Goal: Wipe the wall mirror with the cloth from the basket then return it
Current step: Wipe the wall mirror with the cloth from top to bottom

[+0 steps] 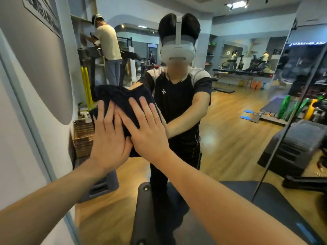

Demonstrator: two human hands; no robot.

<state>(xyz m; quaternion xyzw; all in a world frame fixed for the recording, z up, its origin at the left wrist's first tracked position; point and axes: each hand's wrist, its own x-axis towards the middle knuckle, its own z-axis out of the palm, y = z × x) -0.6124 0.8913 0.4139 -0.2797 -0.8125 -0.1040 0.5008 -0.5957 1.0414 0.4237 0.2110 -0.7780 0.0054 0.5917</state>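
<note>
We press the dark navy folded cloth (122,101) flat against the large wall mirror (230,129), near its left edge. Our left hand (108,138) and our right hand (146,131) lie side by side on the cloth, fingers straight and spread; they push it and do not grip it. So the wiping is in progress, we judge. Most of the glass to the right is probably not yet wiped. The woven brown basket (83,137) shows in the reflection at the lower left, and the cloth must go back there afterwards.
</note>
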